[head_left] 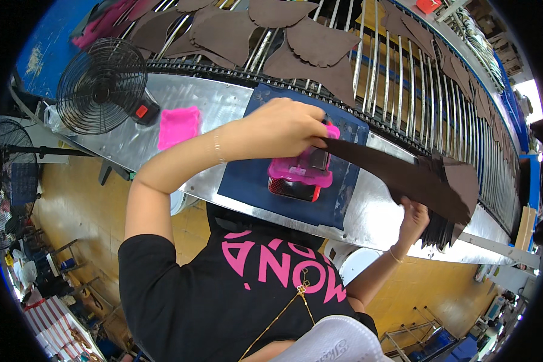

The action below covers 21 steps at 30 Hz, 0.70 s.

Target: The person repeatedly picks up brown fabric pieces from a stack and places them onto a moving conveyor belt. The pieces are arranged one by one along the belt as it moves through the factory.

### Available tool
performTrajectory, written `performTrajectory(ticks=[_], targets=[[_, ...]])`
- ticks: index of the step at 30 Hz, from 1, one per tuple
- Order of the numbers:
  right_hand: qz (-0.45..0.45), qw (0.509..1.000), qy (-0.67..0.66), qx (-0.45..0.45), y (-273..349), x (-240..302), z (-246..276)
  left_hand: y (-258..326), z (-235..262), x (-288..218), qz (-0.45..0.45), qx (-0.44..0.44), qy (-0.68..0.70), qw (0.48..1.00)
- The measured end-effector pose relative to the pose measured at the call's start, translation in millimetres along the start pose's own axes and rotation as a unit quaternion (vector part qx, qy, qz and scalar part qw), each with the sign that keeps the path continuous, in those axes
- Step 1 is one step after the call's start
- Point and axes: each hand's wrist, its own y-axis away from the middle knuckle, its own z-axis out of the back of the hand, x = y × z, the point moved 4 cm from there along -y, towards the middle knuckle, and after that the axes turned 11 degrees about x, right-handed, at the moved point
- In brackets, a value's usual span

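My left hand (286,127) reaches over a dark blue mat (247,181) and pinches one end of a long dark brown cut piece (392,172). The piece stretches rightward above a pink tray-like holder (298,172) that sits on a red and black block on the mat. My right hand (414,218) is at the right, gripping the edge of a stack of dark brown cut pieces (443,228) on the metal table (374,220). The far end of the lifted piece lies over that stack.
A black wire fan (101,85) stands at the left, with a pink pad (178,125) beside it on the table. Behind runs a curved conveyor of metal rods (404,84) carrying several brown cut shapes (320,42). Yellow floor lies below the table.
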Motion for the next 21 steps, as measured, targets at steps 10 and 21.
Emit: performTrajectory(ticks=[10,21], targets=[[0.046,0.968,0.008,-0.245,35.1,66.1,140.4,-104.4,-0.8,-45.2,-0.121,0.065,0.137,0.981],[-0.184,0.914,0.252,-0.259,-8.9,-13.6,194.5,-157.9,13.6,92.1,0.090,-0.123,0.470,0.870]])
